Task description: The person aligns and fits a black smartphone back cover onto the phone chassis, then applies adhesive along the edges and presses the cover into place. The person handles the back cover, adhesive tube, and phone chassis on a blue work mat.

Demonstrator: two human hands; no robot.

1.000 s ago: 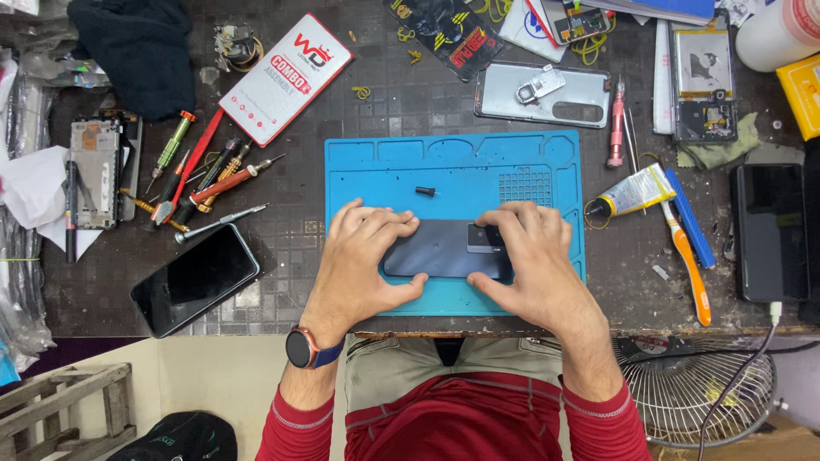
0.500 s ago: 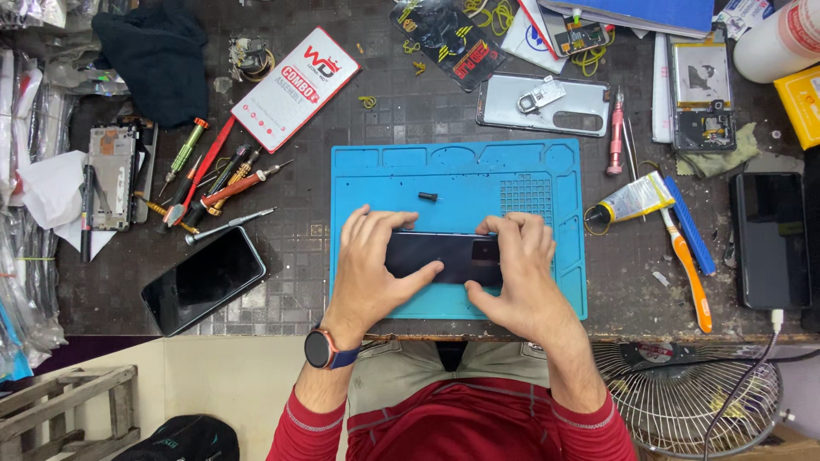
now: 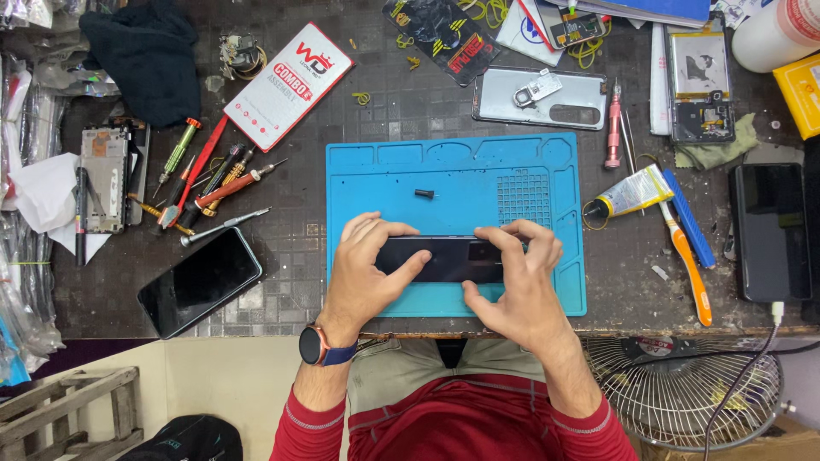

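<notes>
Both hands, left hand [image 3: 366, 271] and right hand [image 3: 512, 286], clamp the dark phone [image 3: 448, 259] flat against the blue mat [image 3: 453, 183], fingers closed round its ends, steadying it

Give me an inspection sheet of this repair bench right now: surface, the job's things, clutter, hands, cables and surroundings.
Surface: dark gridded bench with a blue work mat at the front middle.
Job's things: dark phone lying flat on the mat, held at both ends.
Clutter: screwdrivers left of the mat; a second black phone at front left; white and red box; glue tube; small black part loose on the mat.
Hands: left hand and right hand both grip the dark phone.
Cables: one cable drops from a black device at the right edge.
Surroundings: wire fan guard lower right; wooden crate lower left.
</notes>
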